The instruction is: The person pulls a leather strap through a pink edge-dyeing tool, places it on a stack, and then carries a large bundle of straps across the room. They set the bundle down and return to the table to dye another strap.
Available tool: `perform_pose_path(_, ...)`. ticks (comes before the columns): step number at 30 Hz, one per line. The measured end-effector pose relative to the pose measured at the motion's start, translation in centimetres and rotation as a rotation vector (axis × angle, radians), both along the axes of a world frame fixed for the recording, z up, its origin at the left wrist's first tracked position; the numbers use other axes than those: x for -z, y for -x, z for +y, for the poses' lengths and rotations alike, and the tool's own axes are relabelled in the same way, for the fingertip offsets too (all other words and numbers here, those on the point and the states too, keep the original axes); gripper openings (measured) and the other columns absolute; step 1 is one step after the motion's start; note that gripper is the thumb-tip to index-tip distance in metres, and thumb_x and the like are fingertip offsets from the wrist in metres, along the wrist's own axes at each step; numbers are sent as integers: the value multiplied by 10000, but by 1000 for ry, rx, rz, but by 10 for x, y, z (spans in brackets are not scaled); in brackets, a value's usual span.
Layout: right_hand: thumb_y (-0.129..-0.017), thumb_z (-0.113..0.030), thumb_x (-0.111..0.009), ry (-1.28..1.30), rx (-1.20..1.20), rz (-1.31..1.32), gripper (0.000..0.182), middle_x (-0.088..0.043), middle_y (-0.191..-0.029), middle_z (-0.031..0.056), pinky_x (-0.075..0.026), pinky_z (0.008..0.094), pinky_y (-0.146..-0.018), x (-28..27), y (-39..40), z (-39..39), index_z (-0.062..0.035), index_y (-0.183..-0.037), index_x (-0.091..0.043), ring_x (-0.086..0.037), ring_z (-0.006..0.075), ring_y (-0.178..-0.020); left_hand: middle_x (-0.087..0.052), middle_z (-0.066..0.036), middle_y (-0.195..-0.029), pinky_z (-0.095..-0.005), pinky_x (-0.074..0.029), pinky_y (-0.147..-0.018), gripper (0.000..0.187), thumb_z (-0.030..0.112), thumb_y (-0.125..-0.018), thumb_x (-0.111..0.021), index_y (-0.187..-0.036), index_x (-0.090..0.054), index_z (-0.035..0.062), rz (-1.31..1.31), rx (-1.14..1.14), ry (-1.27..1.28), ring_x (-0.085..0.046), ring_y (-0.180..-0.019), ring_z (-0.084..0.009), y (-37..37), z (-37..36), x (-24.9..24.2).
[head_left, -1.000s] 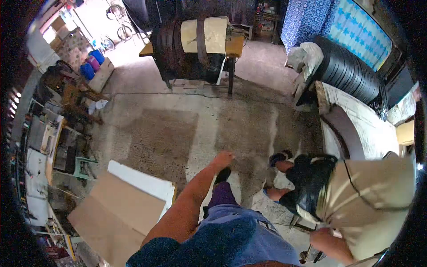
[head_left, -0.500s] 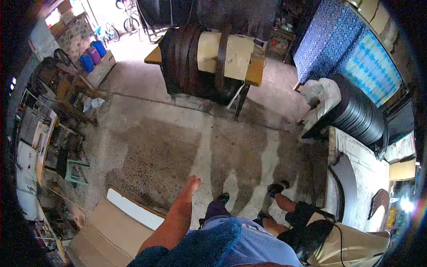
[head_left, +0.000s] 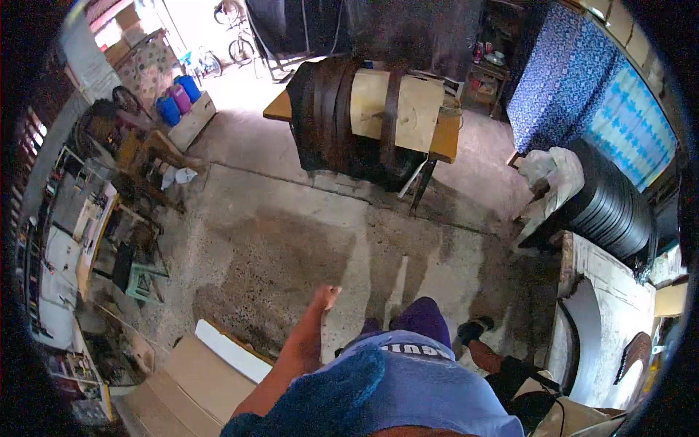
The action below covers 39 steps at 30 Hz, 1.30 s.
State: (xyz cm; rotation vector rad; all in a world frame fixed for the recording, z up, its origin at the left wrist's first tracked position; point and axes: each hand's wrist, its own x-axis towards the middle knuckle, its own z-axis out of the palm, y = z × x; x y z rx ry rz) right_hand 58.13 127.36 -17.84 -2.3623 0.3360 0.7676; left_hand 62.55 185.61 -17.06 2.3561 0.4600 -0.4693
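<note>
My left hand (head_left: 328, 296) hangs in front of my body at lower centre, its fingers curled in and nothing visible in them. It is over the bare concrete floor (head_left: 291, 255), touching nothing. A teal fluffy cloth (head_left: 328, 397) lies over the upper part of my body, beside my blue shirt (head_left: 429, 382). One of my knees, in purple cloth (head_left: 424, 320), shows beyond the shirt. My right hand is outside the frame.
Ahead stands a table (head_left: 443, 138) with dark strips and pale sheets. Coiled black material (head_left: 611, 204) and a white-topped bench (head_left: 630, 306) are at right. Another person's leg (head_left: 484, 357) is at lower right. Cardboard (head_left: 193, 379) lies lower left; a green stool (head_left: 145, 282) stands left.
The view has shifted, so the table and benches appear further right and lower. My purple-clad knee has come forward. Less of the other person shows.
</note>
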Motion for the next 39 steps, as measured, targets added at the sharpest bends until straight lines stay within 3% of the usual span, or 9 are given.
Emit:
perform_pose_path(11, -991, -341, -423, -145, 308, 1, 480, -475, -1351, 180, -422, 360, -967, 93, -48, 31, 7, -1321, -430, -511, 255, -1196, -491, 16, -631, -301, -370, -535, 351, 379, -926, -567, -728, -548, 90, -224, -352, 692, -480, -629, -83, -186, 100, -28)
perform_pose_path(15, -997, -345, -416, -1149, 908, -303, 507, -465, -1382, 184, -417, 354, -988, 134, -158, 65, 16, -1353, -418, -503, 251, -1222, -417, 68, -704, -237, -328, -541, 288, 283, -965, -538, -737, -448, 133, -365, -365, 910, -396, -621, -57, -312, 57, -109)
perform_pose_path(18, -955, -498, -429, -245, 204, -336, 584, -603, -1191, 216, -394, 380, -992, 24, -303, 135, 10, -1210, -566, -553, 301, -1154, -577, 17, -854, -222, -413, -725, 339, 421, -960, -518, -907, -566, 90, -517, -80, 690, -540, -822, -81, -401, 57, -138)
perform_pose_path(19, -951, -489, -433, -909, 659, -260, 543, -620, -1120, 238, -408, 393, -964, -19, -345, 183, -22, -1179, -589, -578, 346, -1098, -577, 17, -854, -222, -413, -725, 339, 421, -960, -518, -907, -566, 90, -511, -80, 699, -540, -822, -81, -424, 51, -147)
perform_pose_path(20, -962, -419, -442, -412, 200, -294, 491, -621, -1127, 221, -421, 389, -948, -47, -398, 205, -8, -1198, -573, -589, 339, -1069, -551, 5, -900, -238, -404, -768, 332, 389, -980, -488, -914, -548, 69, -517, -183, 809, -510, -852, -99, -445, 38, -165)
perform_pose_path(23, -945, -390, -488, -620, -69, -483, 520, -561, -1240, 239, -398, 391, -998, -206, -487, 294, 20, -1265, -508, -529, 360, -1166, -521, -56, -1108, -272, -360, -917, 396, 384, -1001, -439, -1068, -529, 4, -480, -300, 922, -470, -1033, -152, -504, 13, -195)
perform_pose_path(25, -933, -399, -512, -523, -212, -731, 585, -498, -1324, 242, -347, 373, -1056, -207, -542, 334, 28, -1328, -446, -462, 347, -1252, -388, -157, -1443, -322, -222, -1121, 657, 462, -999, -369, -1390, -360, -67, -365, -188, 822, -323, -1359, -227, -537, 13, -213)
perform_pose_path(32, -881, -310, -585, -903, -71, -521, 480, -578, -1171, 216, -422, 407, -964, -241, -657, 435, 58, -1184, -521, -547, 270, -1074, -520, -129, -1290, -344, -346, -1047, 554, 428, -1006, -361, -1281, -489, -35, -243, 55, 1353, -470, -1203, -218, -616, 2, -183)
perform_pose_path(39, -731, -683, -596, -538, 464, -688, 937, -442, -1276, 304, -342, 490, -1020, -236, -673, 461, 49, -1302, -464, -404, 436, -1233, -492, -114, -1297, -404, -379, -1024, 759, 679, -916, -289, -1325, -456, 62, 171, 302, 1325, -467, -1191, -268, -674, 31, -196)
